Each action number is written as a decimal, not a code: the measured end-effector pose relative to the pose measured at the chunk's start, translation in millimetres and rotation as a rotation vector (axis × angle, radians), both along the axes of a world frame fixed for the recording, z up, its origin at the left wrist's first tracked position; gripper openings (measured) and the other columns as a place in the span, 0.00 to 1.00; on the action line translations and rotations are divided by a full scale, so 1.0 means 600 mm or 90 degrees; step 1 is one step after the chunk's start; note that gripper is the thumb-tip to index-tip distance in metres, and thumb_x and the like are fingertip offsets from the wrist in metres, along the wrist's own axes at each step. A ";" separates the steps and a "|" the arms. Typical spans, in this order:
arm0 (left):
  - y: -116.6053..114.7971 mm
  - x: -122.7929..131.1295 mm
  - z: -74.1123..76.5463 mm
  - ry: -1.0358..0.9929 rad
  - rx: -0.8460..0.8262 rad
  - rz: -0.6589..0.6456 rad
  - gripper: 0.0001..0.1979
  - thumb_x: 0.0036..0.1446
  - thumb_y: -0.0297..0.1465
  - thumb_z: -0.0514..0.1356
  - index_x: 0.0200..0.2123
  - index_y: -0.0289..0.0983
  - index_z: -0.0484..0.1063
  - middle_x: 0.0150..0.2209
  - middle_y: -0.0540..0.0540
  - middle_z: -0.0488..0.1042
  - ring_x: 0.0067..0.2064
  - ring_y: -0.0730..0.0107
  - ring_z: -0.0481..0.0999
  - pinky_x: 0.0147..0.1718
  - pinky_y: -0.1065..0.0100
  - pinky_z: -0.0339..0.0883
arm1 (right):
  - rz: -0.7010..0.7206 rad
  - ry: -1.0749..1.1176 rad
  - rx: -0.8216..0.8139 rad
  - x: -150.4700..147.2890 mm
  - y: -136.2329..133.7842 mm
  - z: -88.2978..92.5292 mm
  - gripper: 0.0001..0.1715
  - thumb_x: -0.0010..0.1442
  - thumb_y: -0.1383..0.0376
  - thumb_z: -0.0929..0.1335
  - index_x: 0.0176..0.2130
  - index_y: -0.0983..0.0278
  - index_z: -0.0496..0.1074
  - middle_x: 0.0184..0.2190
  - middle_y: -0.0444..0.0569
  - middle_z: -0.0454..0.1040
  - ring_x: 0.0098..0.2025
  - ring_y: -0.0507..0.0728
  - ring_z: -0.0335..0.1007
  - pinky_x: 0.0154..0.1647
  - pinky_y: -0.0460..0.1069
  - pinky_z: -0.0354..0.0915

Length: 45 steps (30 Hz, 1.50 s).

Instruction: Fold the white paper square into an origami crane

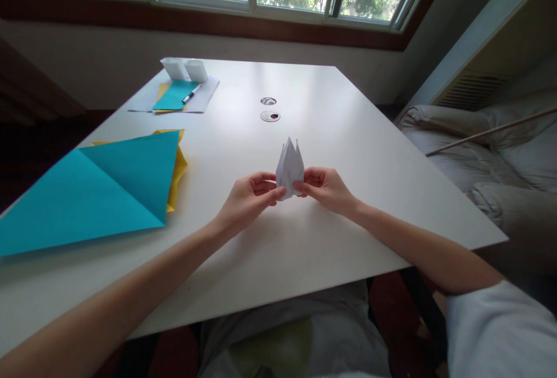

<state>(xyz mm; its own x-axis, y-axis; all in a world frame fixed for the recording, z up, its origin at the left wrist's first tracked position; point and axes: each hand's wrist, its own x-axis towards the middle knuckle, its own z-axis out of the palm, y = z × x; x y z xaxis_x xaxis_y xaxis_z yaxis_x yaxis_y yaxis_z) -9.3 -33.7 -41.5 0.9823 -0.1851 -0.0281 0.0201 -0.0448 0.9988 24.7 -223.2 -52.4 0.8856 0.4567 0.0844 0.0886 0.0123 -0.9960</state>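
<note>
A white folded-paper piece with several pointed tips stands upright between my hands, above the white table. My left hand pinches its lower left side, thumb in front and fingers behind. On the lower right side, my right hand grips it the same way. Both thumbs rest close together near its base. The fingertips behind the paper are partly hidden.
Left on the white table lies a large creased blue sheet over yellow folded paper. Farther back are two white paper boxes, a small blue sheet and a pen. Two round inserts sit mid-table.
</note>
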 end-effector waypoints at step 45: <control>0.003 0.001 0.005 0.084 -0.003 -0.071 0.15 0.45 0.35 0.66 0.38 0.35 0.75 0.32 0.43 0.78 0.34 0.65 0.76 0.32 0.69 0.68 | 0.004 -0.115 -0.067 -0.009 -0.002 0.004 0.41 0.47 0.60 0.72 0.56 0.55 0.52 0.32 0.43 0.72 0.28 0.51 0.72 0.31 0.47 0.70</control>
<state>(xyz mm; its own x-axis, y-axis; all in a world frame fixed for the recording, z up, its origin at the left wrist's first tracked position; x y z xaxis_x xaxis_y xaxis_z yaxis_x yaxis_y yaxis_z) -8.5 -31.8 -38.7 0.9434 -0.2937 -0.1539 0.1457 -0.0498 0.9881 19.2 -224.3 -50.2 0.8574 0.4770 0.1932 0.2663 -0.0899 -0.9597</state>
